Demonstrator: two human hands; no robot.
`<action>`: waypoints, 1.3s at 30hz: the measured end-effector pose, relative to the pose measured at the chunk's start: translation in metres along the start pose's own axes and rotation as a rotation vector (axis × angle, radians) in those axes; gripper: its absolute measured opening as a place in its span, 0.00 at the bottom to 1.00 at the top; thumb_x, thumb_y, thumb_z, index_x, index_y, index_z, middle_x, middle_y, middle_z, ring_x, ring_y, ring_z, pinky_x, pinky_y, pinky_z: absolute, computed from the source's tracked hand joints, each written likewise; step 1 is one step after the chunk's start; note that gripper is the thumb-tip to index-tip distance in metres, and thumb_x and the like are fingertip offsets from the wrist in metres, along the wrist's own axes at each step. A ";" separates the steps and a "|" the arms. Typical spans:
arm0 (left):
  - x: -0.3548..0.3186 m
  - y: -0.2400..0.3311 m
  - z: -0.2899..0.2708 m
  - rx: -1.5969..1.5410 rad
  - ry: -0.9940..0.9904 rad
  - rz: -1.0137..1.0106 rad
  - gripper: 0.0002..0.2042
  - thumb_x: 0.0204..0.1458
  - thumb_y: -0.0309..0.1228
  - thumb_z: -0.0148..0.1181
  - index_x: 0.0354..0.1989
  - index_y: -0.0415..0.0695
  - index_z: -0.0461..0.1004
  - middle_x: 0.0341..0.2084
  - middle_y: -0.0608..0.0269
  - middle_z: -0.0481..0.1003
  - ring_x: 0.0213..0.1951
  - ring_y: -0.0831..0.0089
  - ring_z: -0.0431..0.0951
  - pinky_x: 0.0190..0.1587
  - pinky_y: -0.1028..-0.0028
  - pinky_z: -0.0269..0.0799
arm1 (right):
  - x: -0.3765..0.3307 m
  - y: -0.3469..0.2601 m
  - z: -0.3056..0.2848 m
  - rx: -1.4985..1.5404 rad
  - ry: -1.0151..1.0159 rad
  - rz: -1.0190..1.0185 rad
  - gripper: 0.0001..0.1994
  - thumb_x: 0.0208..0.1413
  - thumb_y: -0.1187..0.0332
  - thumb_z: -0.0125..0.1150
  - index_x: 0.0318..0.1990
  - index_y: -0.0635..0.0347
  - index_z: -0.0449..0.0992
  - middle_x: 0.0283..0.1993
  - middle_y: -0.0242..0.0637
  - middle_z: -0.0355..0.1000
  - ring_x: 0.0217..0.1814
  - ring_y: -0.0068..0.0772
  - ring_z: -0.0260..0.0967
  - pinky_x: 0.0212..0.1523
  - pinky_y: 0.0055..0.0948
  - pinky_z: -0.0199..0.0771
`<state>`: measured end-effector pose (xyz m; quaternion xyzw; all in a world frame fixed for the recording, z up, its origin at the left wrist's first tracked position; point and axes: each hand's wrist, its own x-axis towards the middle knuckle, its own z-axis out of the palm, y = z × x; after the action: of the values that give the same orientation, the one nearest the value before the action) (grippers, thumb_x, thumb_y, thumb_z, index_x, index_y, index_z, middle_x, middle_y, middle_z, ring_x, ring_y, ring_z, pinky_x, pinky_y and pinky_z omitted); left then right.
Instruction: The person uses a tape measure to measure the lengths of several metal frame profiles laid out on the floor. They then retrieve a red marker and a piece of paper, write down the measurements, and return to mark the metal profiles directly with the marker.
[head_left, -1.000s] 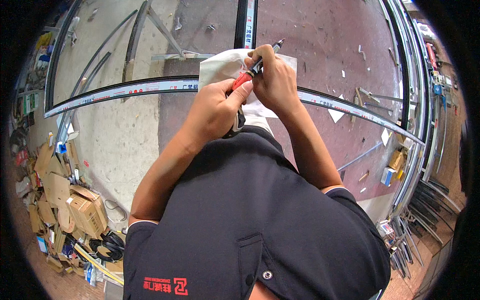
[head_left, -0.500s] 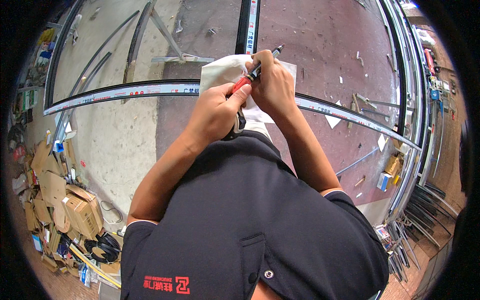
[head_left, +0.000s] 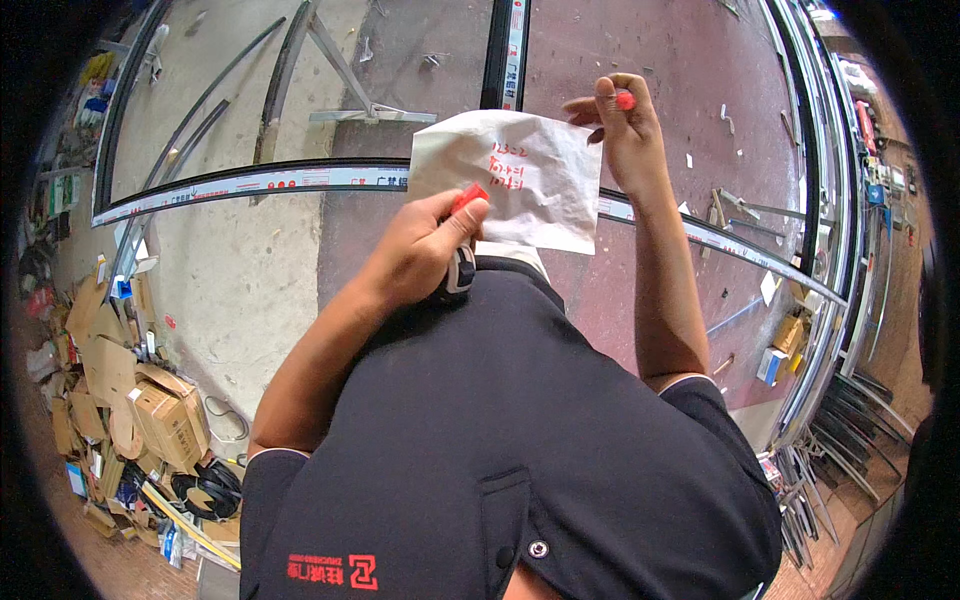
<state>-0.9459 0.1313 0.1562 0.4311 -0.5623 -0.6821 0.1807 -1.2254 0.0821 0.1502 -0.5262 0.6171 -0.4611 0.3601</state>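
My left hand [head_left: 430,248] is closed, with a short red marker cap [head_left: 471,197] between thumb and fingers. A white-and-black rounded object, apparently a tape measure [head_left: 461,270], shows beneath that hand. Behind the cap, a creased white sheet of paper [head_left: 545,215] with red handwriting lies across the dark frame. My right hand [head_left: 628,135] is raised beyond the paper's right edge. It pinches a marker [head_left: 625,100], of which only the red end clearly shows; the other fingers extend left, slightly blurred.
Dark metal frame bars [head_left: 270,179] with printed protective film cross in front of me. Metal offcuts [head_left: 345,70] and scraps lie on the floor. Cardboard boxes [head_left: 165,425] and a black coil [head_left: 207,493] are heaped at the lower left. Long profiles [head_left: 850,420] lie at the right.
My hands have moved apart. The right has swung up and right with the marker, away from the red cap in my left, uncovering the writing on the paper.
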 end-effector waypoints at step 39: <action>-0.013 0.019 -0.018 -0.448 -0.116 0.082 0.23 0.72 0.51 0.46 0.38 0.42 0.73 0.28 0.66 0.75 0.30 0.80 0.72 0.35 0.78 0.68 | -0.044 -0.045 0.076 0.678 -0.428 0.112 0.13 0.73 0.59 0.52 0.39 0.58 0.73 0.31 0.25 0.64 0.30 0.14 0.55 0.34 0.19 0.58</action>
<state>-0.9284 0.1240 0.1786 0.3173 -0.4232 -0.8056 0.2670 -1.1325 0.1098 0.1672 -0.4273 0.3690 -0.4981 0.6582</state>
